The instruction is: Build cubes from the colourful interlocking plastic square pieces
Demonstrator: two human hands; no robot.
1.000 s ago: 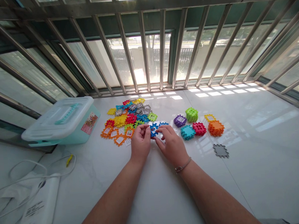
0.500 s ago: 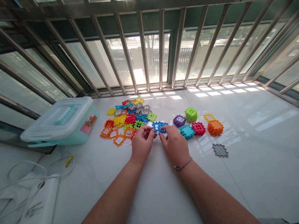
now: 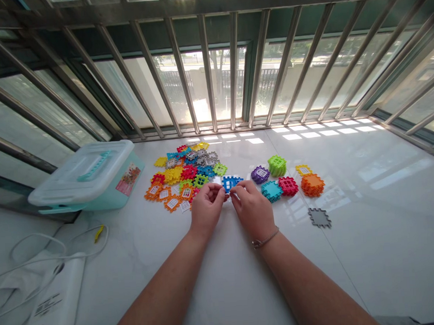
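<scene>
My left hand (image 3: pixel 206 209) and my right hand (image 3: pixel 253 208) meet at the middle of the white surface, fingertips pinched together just in front of a blue toothed tile with a white window (image 3: pixel 230 182). Both hands touch or sit right against that tile; what the fingertips pinch is too small to name. A spread-out heap of coloured toothed tiles (image 3: pixel 183 176) lies just left of it. To the right stand sorted stacks: purple (image 3: pixel 260 174), green (image 3: pixel 277 165), teal (image 3: pixel 271 190), pink (image 3: pixel 288 186), orange (image 3: pixel 312 184) and a yellow tile (image 3: pixel 303 170).
A mint storage box with a white lid (image 3: pixel 90 176) stands at the left. A single grey tile (image 3: pixel 319 217) lies at the right. A white power strip with cables (image 3: pixel 53 302) sits at the lower left. Metal window bars (image 3: pixel 208 75) close off the far side.
The blue tile went from held upright between my fingers to lying flat beyond the fingertips. Both hands shifted slightly away from me and their fingertips drew together.
</scene>
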